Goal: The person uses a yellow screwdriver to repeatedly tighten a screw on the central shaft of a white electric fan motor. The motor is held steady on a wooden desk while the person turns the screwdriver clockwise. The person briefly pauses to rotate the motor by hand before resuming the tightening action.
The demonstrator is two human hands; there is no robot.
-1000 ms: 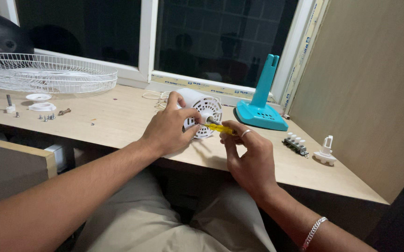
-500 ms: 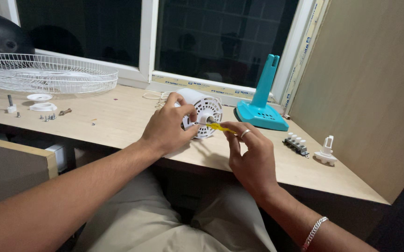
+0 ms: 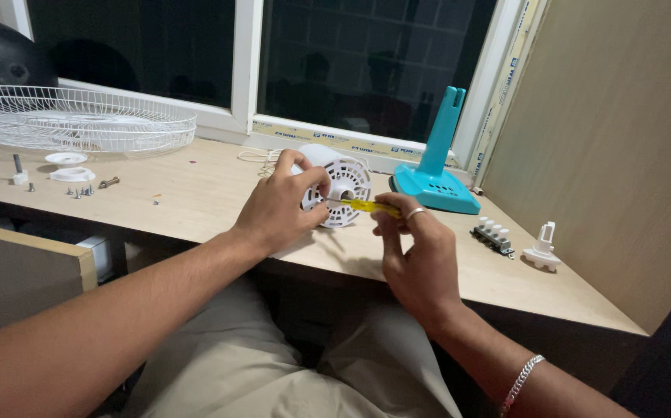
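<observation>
At the desk edge, left hand (image 3: 281, 205) grips the white motor housing (image 3: 341, 183); right hand (image 3: 417, 248) pinches a yellow screwdriver (image 3: 368, 205) at its face. Best kept level, housing braced firmly.

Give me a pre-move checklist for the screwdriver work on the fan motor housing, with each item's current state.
1. Left hand gripping the white fan motor housing: ok, fingers wrap its near side.
2. Right hand holding the yellow screwdriver: ok, pinched near the handle.
3. Screwdriver tip seated in a screw at the housing's face: cannot tell, too small to see.
4. Housing resting on the wooden desk: ok, near the front edge.
5. Loose screws kept together: ok, clustered at far left beside the white wire grille.
6. Teal fan base out of the way: ok, behind the right hand.
</observation>
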